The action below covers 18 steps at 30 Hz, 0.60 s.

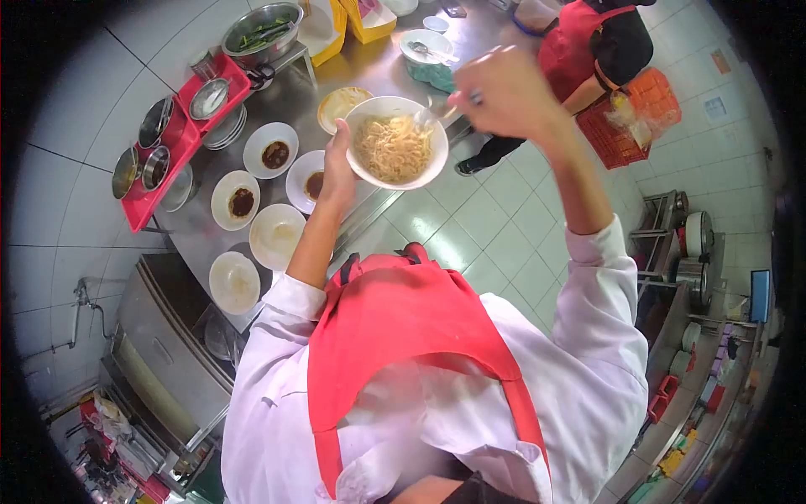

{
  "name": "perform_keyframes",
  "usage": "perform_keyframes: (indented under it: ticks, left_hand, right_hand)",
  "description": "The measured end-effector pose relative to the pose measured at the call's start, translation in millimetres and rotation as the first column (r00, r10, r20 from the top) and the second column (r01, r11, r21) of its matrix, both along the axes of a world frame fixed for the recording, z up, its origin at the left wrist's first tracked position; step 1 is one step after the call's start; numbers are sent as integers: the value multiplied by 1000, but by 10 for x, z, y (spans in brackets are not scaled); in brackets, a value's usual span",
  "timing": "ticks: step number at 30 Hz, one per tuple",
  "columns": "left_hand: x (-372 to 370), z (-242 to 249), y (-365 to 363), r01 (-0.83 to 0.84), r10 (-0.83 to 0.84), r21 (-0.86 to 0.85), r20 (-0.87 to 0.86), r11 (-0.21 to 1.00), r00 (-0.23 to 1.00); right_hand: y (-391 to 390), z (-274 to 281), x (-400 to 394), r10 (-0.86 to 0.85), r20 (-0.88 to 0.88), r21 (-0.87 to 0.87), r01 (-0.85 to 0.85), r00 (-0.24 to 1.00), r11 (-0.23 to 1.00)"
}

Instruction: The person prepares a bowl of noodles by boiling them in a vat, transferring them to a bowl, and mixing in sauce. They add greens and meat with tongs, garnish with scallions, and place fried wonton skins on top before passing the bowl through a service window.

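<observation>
A white bowl of noodles [395, 149] is held up over the steel table's edge by my left hand [339, 172], which grips its left rim. My right hand [504, 94] is closed around the handle of a metal utensil [433, 112], whose end reaches the bowl's upper right rim; the hand is slightly blurred. Left of the held bowl, bowls with dark sauce [275, 154] stand on the table, one partly behind my left wrist. Two pale bowls [234, 283] sit nearer to me, and a yellowish bowl [342, 107] is just behind the noodles.
Red trays [178, 139] with metal containers line the left side of the steel table [382, 71]. A steel bowl of green vegetables [262, 32] stands at the back left. A person in a red apron [571, 46] is at the upper right, beside a red crate [600, 134].
</observation>
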<state>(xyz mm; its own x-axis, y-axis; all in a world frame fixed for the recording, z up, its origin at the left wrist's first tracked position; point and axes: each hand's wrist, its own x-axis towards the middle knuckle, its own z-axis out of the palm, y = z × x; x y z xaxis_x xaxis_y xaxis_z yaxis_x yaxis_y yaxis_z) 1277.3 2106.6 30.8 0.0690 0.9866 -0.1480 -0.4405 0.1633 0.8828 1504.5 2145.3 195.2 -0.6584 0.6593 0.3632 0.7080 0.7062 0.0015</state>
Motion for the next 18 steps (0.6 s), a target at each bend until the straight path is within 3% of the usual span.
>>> perform_keyframes:
  ticks: [2,3,5,6,9,13,15,18]
  left_hand:
    - [72,48,-2,61,-62,30,45,998,997]
    - [94,51,-17,61,-63,33,44,998,997]
    - [117,44,-24,80,-75,-43,104,996,992]
    - [112,21,-34,76,-71,-49,103,996,992]
    - [105,-9,-39,81,-73,-83,92,993,993]
    - [139,47,-56,90,-83,-66,94,994,992]
    - [166,29,-23,76,-72,-53,75,996,995]
    - [194,-62,61,63,-60,-45,67,997,996]
  right_hand:
    - [80,-575,-57,118,-2,-218,-116,993,969]
    - [94,-686,-21,117,-2,-215,-115,993,970]
    - [156,-722,36,100,-337,-401,-239,936,885]
    - [169,-679,73,102,-339,-405,-242,935,882]
    - [267,-440,254,-130,-470,-597,-205,873,776]
    - [320,139,314,-130,-493,-568,-205,860,797]
    - [319,496,327,46,-474,-416,-270,879,868]
    - [323,875,330,84,-456,-300,-241,886,923]
